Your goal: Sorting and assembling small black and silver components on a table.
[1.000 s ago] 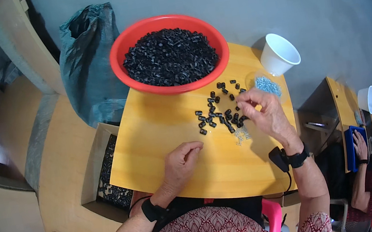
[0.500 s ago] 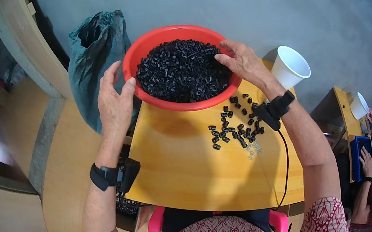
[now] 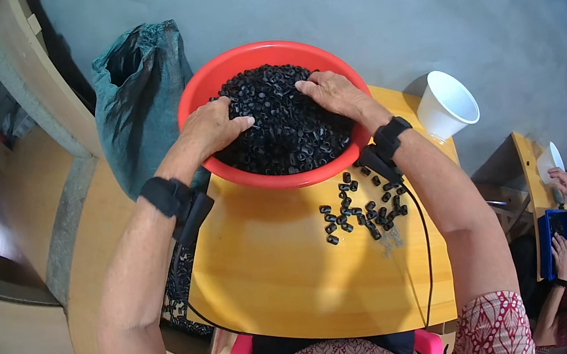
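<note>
A red oval basin [image 3: 276,177] heaped with small black plastic pieces [image 3: 283,128] stands at the far side of the yellow wooden table [image 3: 277,275]. My left hand [image 3: 211,125] reaches over its left rim. The thumb rests on the pieces, apart from the fingers, whose tips are sunk among them. On the right side my right hand [image 3: 337,93] also reaches in, its thumb and fingers parted and touching the heap. Both hands look open, though some fingertips are hidden. Loose black pieces [image 3: 372,214] lie scattered in front of the basin, beside a few small pale metal bits [image 3: 390,240].
A white tub [image 3: 448,104] stands at the table's right edge. Behind on the left slumps a green woven sack [image 3: 142,118]. More black pieces fill a box [image 3: 182,299] below the table's left edge. At far right, another person's hands work by a blue tray [image 3: 551,244].
Both hands have moved from the basin's rim inward onto the black pieces, the left one to the right. The basin sits slightly nearer and lower in view.
</note>
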